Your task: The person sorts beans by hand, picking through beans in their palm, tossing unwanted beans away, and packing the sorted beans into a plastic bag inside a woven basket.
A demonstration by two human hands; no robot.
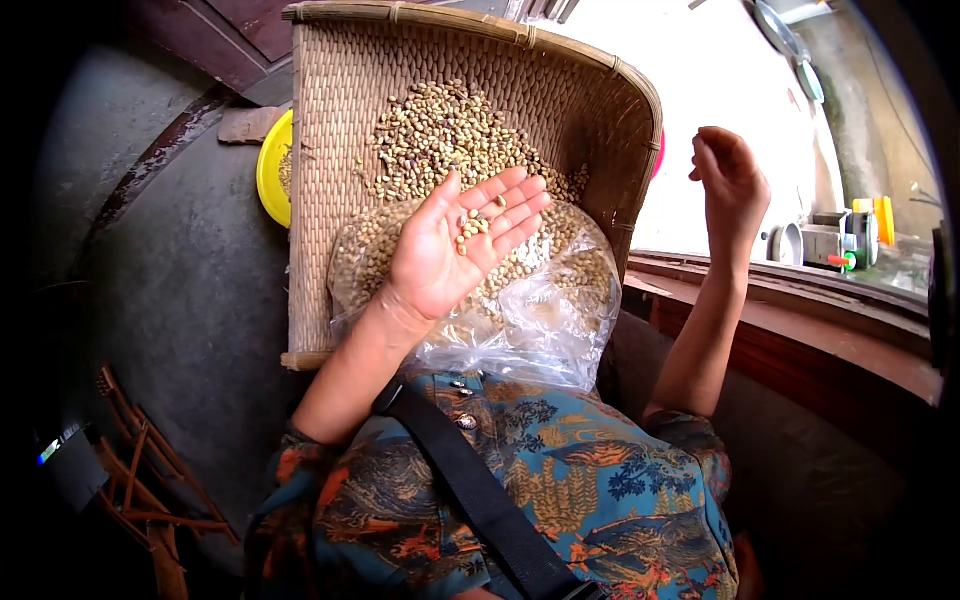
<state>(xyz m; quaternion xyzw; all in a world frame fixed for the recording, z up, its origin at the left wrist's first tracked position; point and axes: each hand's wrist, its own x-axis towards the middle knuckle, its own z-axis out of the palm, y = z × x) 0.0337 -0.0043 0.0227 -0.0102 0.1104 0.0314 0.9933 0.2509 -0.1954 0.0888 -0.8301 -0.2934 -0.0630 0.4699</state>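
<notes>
Palm up, my left hand (437,250) is stretched out flat over a clear plastic bag (540,315). Several small pale beans (472,228) rest loose on its palm and fingers. Beneath it is a woven bamboo winnowing basket (335,120); a heap of pale and brown beans (440,130) lies toward its far end. The bag lies in the near part of the basket, with more beans showing through it. My right hand (733,180) is raised to the right, beyond the basket's rim. Its fingers are curled together, and whatever they may hold is hidden.
A yellow bowl (272,175) with some contents stands left of the basket, near a brick (248,125). A wooden ledge (790,325) runs along the right. Lower left is a folding wooden frame (150,465). Pots (788,243) sit outside at right.
</notes>
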